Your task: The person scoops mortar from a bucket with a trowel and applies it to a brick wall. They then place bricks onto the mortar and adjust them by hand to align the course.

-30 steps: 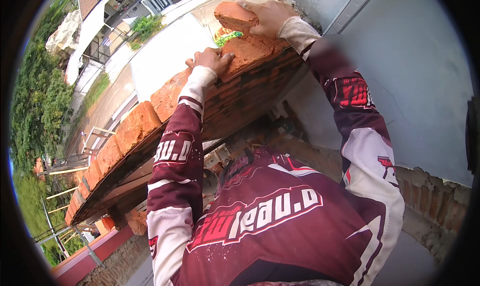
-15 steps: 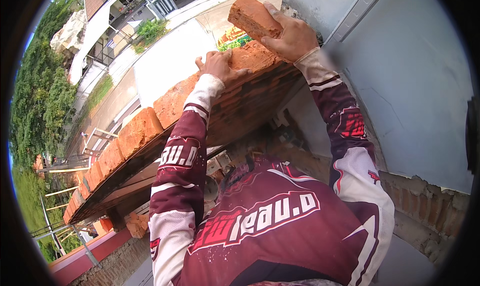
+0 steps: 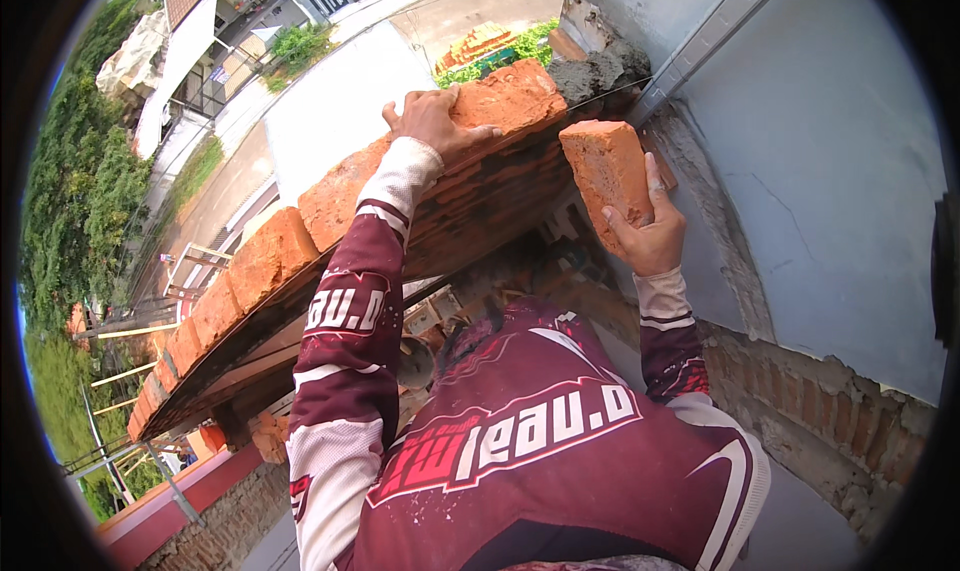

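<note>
My left hand [image 3: 433, 121] grips the top edge of a curved row of red bricks, fingers hooked over the brick [image 3: 512, 99] near its upper end. My right hand [image 3: 650, 233] is shut on a loose red brick [image 3: 604, 171], held upright to the right of the row and just below its upper end. Lumpy grey mortar [image 3: 597, 74] lies between that end of the row and the wall. The lower bricks [image 3: 262, 263] of the row curve down to the left over a dark underside.
A grey-blue wall [image 3: 820, 171] with a metal channel [image 3: 700, 31] stands on the right, above rough exposed brickwork [image 3: 830, 401]. Beyond the row, far below, are a pale paved strip [image 3: 330, 131], greenery, buildings and wooden poles. A pink ledge [image 3: 180, 516] runs at lower left.
My right hand has moved down and right with the loose brick, away from the top of the row, exposing the mortar. My left hand stays on the row, shifted slightly.
</note>
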Tool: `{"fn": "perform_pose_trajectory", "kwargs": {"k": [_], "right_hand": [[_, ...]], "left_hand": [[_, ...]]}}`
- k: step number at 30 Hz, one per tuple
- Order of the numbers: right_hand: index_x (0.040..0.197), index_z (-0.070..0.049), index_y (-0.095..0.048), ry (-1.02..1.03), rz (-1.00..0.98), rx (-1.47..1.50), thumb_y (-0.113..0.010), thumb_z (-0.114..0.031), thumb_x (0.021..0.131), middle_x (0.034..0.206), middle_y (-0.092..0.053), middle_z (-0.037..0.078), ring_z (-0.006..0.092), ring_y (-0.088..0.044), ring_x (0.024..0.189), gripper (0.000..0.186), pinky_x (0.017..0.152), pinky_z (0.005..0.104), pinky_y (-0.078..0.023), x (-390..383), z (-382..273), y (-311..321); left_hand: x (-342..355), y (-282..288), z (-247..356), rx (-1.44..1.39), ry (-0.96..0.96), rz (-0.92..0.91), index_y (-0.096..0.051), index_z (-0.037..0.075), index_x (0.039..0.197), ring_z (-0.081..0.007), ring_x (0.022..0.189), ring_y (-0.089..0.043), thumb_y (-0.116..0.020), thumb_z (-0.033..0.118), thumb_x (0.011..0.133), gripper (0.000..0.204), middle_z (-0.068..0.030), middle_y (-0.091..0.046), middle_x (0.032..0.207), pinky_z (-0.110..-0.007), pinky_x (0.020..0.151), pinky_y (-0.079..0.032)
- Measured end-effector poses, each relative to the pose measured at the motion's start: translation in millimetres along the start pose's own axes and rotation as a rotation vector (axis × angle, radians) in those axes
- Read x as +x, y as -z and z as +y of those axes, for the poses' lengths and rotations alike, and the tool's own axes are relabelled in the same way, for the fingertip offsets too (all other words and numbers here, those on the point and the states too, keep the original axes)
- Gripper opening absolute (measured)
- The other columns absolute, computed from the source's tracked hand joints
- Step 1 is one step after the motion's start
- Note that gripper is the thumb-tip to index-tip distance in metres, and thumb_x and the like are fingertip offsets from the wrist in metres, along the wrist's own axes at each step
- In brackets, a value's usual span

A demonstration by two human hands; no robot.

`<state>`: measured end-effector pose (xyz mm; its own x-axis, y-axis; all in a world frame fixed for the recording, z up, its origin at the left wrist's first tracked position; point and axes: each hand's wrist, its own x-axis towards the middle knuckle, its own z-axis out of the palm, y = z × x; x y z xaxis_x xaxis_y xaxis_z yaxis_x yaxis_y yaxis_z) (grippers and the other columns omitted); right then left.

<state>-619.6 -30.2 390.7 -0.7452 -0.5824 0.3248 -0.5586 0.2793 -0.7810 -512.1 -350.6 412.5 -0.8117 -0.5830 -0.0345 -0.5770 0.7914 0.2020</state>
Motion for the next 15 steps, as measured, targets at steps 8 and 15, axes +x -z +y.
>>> {"fn": "perform_pose_trajectory", "kwargs": {"k": [8, 15], "right_hand": [[0.154, 0.001, -0.041, -0.087, 0.021, 0.075, -0.085, -0.013, 0.074, 0.128, -0.067, 0.026, 0.0326, -0.07, 0.114, 0.093, 0.094, 0.038, -0.056, -15, 14, -46], [0.154, 0.001, -0.041, -0.095, 0.027, 0.128, -0.084, -0.014, 0.075, 0.128, -0.067, 0.026, 0.0316, -0.07, 0.114, 0.091, 0.095, 0.0367, -0.056, -10, 15, -53]], "left_hand": [[0, 3, 3, 0.021, 0.023, -0.041, -0.059, 0.01, 0.144, -0.0308, 0.131, -0.053, -0.072, 0.08, 0.07, 0.102, -0.0116, -0.069, 0.127, -0.058, 0.111, -0.024], [1, 5, 4, 0.043, 0.028, -0.075, -0.057, 0.009, 0.145, -0.0318, 0.131, -0.052, -0.07, 0.082, 0.072, 0.104, -0.0113, -0.068, 0.13, -0.057, 0.11, -0.025]]}}
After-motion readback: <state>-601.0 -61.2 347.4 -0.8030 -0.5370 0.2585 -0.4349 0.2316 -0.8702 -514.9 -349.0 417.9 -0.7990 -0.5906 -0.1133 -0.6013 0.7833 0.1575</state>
